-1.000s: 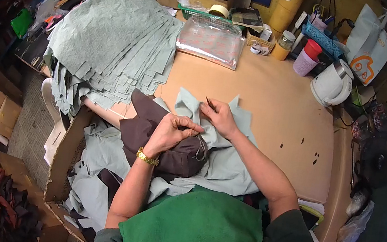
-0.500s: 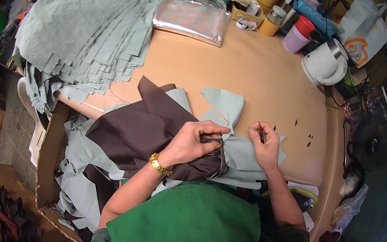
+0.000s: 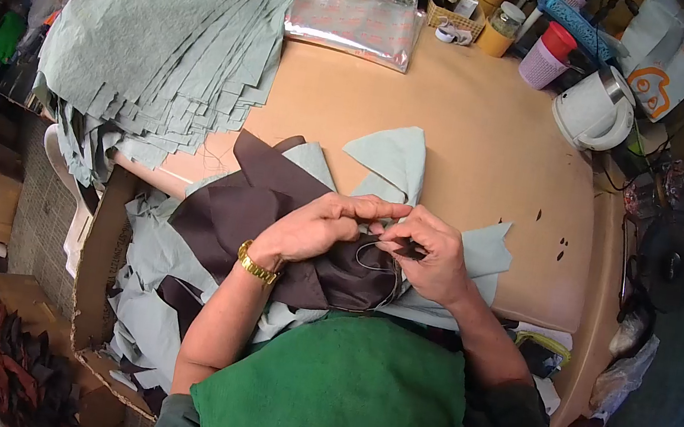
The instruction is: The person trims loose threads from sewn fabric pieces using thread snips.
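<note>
Dark brown fabric [image 3: 265, 203] lies bunched in front of me, over pieces of pale green fabric [image 3: 389, 157]. My left hand [image 3: 327, 225], a gold watch at its wrist, rests on the brown fabric with its fingers closed on a gathered part. My right hand [image 3: 433, 252] meets the left fingertips, closed in a pinch. A small dark thing shows at its fingers, too hidden to name. Thin cord [image 3: 366, 256] loops below the fingertips and runs round the brown bundle.
A large fanned stack of pale green fabric [image 3: 157, 39] covers the left of the table [image 3: 495, 121]. Behind are a clear plastic packet [image 3: 352, 18], purple cup [image 3: 543, 65] and white kettle [image 3: 588, 108]. A cardboard box [image 3: 104, 259] of scraps stands at the lower left.
My right hand has moved left from beside the bundle to my left fingertips. The left index finger now points toward it. The camera view has shifted slightly.
</note>
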{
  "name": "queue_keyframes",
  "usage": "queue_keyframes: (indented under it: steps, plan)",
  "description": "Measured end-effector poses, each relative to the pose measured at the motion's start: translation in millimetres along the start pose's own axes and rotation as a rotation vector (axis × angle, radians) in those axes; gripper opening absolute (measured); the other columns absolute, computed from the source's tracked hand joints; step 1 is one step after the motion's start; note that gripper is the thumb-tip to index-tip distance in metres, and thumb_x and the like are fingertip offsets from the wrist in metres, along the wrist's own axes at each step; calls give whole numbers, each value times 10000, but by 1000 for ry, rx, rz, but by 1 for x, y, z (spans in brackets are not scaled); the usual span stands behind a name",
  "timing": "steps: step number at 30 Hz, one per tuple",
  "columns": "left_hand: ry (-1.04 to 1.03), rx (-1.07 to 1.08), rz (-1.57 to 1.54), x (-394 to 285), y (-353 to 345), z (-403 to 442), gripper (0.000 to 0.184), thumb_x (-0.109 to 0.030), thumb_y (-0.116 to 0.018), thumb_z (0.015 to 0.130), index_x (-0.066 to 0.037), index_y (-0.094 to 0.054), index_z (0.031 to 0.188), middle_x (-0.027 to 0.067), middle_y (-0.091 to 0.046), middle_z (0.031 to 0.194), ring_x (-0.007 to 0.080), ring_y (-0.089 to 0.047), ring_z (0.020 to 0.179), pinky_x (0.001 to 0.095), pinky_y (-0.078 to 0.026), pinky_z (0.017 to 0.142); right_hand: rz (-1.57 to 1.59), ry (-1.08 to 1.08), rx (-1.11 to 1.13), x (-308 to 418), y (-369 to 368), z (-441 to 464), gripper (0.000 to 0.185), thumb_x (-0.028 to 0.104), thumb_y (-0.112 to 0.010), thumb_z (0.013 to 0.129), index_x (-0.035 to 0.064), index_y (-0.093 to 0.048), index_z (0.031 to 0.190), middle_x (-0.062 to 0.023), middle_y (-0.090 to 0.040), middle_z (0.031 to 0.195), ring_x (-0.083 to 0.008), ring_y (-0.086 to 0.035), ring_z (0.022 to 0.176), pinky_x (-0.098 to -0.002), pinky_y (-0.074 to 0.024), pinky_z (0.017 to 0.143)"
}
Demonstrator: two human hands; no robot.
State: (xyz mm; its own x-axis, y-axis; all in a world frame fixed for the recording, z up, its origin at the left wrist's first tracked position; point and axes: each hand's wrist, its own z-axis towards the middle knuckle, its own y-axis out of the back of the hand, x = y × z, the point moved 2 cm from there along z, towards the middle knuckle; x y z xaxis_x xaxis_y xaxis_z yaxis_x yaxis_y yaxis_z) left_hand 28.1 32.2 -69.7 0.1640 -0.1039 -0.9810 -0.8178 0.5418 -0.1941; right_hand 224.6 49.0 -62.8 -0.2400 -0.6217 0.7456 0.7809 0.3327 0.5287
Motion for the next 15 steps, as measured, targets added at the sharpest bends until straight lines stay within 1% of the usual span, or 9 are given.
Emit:
queue_keyframes:
  steps: [1, 2, 3, 5, 6, 10, 12, 13, 15]
  plan:
    - [31, 10, -13, -2, 1, 1, 645, 71, -400, 772, -7, -535, 1398, 85, -599, 1144, 132, -548, 1019, 270, -412, 992, 1, 0, 0, -2, -1, -1, 207, 27, -779, 745, 48, -695, 933, -70, -614, 812, -229, -645, 717, -322, -510, 611]
    - [83, 20, -44, -3, 1, 4, 547, 29, -417, 881, -14, -496, 1420, 54, -608, 1033, 118, -532, 942, 260, -413, 956, -36, 92, -25, -3, -1, -3, 211, 13, -773, 732, 56, -690, 921, -67, -613, 799, -230, -646, 691, -325, -509, 588]
    - [84, 20, -44, -3, 0, 6, 547, 29, -417, 881, -14, -496, 1420, 54, -608, 1033, 118, -532, 942, 260, -413, 956, -72, 183, -49, -3, -1, -4, 216, -1, -767, 719, 63, -685, 909, -65, -613, 785, -230, -647, 665, -329, -507, 564]
    - [49, 43, -18, -1, -1, 12, 434, -65, -439, 974, -14, -461, 1404, 12, -588, 935, 114, -505, 888, 250, -413, 921, -119, 242, -84, 0, -1, -6, 224, -10, -762, 709, 62, -681, 904, -65, -607, 771, -233, -644, 645, -330, -506, 549]
    - [43, 81, 16, 2, 1, 14, 352, -124, -468, 1005, -25, -445, 1341, -4, -567, 898, 99, -508, 915, 244, -412, 900, -166, 302, -119, 2, -1, -7, 231, -20, -757, 698, 61, -676, 899, -66, -600, 757, -237, -640, 625, -331, -504, 534]
    - [60, 139, -22, 3, 1, 12, 315, -51, -562, 954, -27, -476, 1257, -7, -554, 937, 83, -525, 966, 245, -415, 895, -139, 303, -158, -2, -1, -7, 216, -27, -751, 705, 39, -669, 894, -72, -592, 749, -197, -646, 660, -305, -499, 545]
    - [-78, 142, -35, 2, -1, 10, 362, 43, -640, 881, -27, -485, 1201, -4, -542, 1005, 71, -531, 1000, 248, -423, 896, 34, 54, -102, -6, 0, -6, 133, 14, -734, 809, 14, -654, 915, -53, -614, 775, -123, -629, 712, -263, -495, 602]
    - [-76, 145, -35, 3, -1, 9, 362, 43, -640, 881, -27, -485, 1201, -4, -542, 1005, 71, -531, 1000, 248, -423, 896, 34, 52, -105, -5, -1, -6, 133, 14, -734, 809, 14, -654, 915, -53, -614, 775, -123, -629, 712, -263, -495, 602]
    - [3, 50, -71, 8, 4, 5, 413, 96, -669, 834, -19, -485, 1186, -2, -534, 1063, 73, -529, 1009, 251, -432, 898, 448, -313, -206, -12, -5, -8, 109, 86, -677, 925, -10, -637, 955, -35, -639, 845, -74, -596, 776, -230, -487, 688]
